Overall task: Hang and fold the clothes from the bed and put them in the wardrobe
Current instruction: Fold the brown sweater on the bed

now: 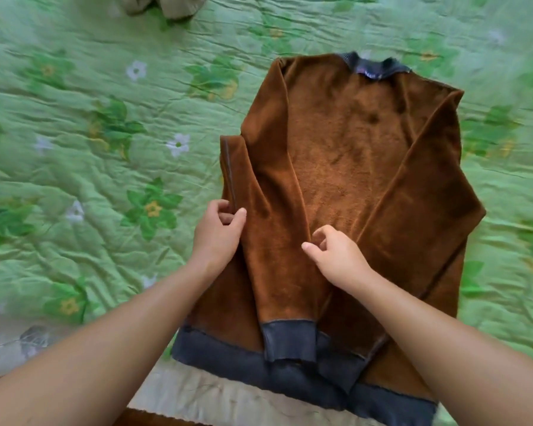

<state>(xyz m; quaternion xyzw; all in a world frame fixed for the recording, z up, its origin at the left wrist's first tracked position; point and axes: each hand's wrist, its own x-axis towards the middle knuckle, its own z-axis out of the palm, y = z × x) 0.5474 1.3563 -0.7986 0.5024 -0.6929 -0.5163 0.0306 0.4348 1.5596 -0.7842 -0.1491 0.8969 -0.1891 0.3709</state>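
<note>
A brown fleece sweater (348, 155) turned inside out, with dark grey collar, cuffs and hem, lies flat on the bed, both sleeves folded in over its body. My left hand (219, 232) pinches the left edge of the sweater beside the folded left sleeve. Over the middle of the garment, my right hand (333, 253) has its fingers loosely curled on the inner edge of that sleeve; whether it pinches the fabric is unclear. The grey cuff (290, 341) of the left sleeve lies near the hem.
A green quilt with a flower print (105, 133) covers the bed. A crumpled beige garment (166, 6) lies at the far top edge. The bed's near edge and a dark floor strip (154, 418) run along the bottom.
</note>
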